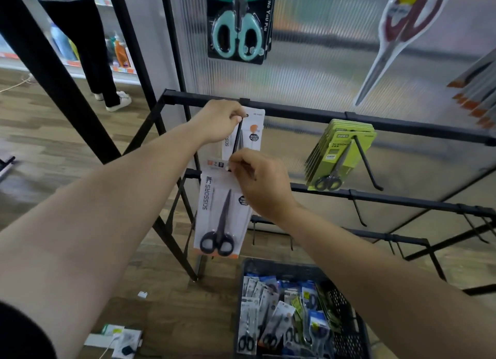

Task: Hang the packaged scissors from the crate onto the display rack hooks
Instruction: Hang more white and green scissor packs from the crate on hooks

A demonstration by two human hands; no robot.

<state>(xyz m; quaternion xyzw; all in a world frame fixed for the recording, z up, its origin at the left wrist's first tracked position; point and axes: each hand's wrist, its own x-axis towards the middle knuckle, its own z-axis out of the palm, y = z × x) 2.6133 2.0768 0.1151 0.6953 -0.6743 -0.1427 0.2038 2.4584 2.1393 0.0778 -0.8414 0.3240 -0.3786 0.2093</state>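
Scissors in a white pack [218,216] hang just under the tip of the hook [237,138], pinched at the top edge by the right hand [261,183]. The left hand [218,121] curls its fingers round the hook's root, beside a hung pack [253,133]. To my eye, the hang-hole wants lining up with the tip, then sliding up the rod while the left hand steadies it; below, the crate [346,318] holds a loose heap of spare packs [268,318].
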